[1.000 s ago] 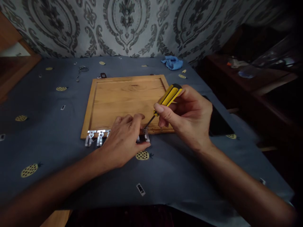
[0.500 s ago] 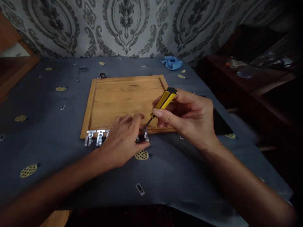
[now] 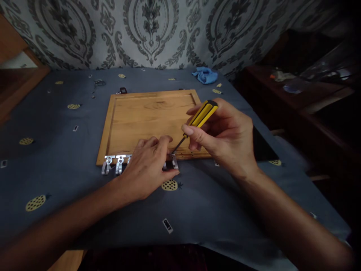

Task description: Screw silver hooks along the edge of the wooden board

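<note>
A framed wooden panel lies flat on the cloth-covered table. Along its near edge sit several shiny metal hooks with flat plates. My right hand grips a yellow and black screwdriver between thumb and fingers, slanted down to the left. Its tip meets the plate of the rightmost metal hook; any screw under it is too small to make out. My left hand is closed round the near edge at this hook, fingers above and thumb in front, covering some hooks behind it.
Beyond the panel lie a blue cloth and a small coil of thin wire. A dark flat item lies at the panel's right. Wooden furniture stands at left, and a dark shelf with plastic items at right.
The screwdriver's handle has tilted slightly up and to the right as my right fingers shifted on it. Its tip stays at the same hook, and my left hand keeps its place.
</note>
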`<state>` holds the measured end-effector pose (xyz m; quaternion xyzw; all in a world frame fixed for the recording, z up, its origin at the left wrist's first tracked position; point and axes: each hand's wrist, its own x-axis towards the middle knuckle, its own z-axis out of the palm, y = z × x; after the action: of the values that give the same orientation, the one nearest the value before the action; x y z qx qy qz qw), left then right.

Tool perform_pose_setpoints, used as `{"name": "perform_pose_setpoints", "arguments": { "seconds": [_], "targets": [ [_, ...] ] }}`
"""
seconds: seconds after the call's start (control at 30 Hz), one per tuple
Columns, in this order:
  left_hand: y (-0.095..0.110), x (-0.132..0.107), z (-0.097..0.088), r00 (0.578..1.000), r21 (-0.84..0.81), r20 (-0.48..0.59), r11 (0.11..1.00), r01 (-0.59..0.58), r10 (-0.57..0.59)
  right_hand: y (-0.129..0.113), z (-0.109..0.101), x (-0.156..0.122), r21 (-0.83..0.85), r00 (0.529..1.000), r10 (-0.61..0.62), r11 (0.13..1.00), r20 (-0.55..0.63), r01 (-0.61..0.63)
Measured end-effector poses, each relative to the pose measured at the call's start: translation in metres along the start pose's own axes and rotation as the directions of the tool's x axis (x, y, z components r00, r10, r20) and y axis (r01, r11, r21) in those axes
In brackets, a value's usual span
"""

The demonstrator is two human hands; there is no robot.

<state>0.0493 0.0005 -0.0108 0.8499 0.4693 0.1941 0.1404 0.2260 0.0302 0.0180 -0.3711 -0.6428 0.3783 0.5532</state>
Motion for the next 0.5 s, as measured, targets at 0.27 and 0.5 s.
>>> {"name": "perform_pose_setpoints", "arguments": {
  "seconds": [0.27, 0.5],
  "targets": [
    [-0.0002, 0.0001, -0.0003, 1.000, 0.011, 0.003, 1.000, 0.002, -0.002, -0.0090, -0.0054, 0.0007, 0.001, 0.995, 0.074, 0.997, 0.070, -0.074],
    [0.0011, 0.0004, -0.0006, 1.000, 0.016, 0.016, 1.000, 0.010, -0.010, -0.0037, 0.0007, -0.0018, 0.043, 0.999, 0.036, 0.998, 0.002, -0.036]
  ]
}}
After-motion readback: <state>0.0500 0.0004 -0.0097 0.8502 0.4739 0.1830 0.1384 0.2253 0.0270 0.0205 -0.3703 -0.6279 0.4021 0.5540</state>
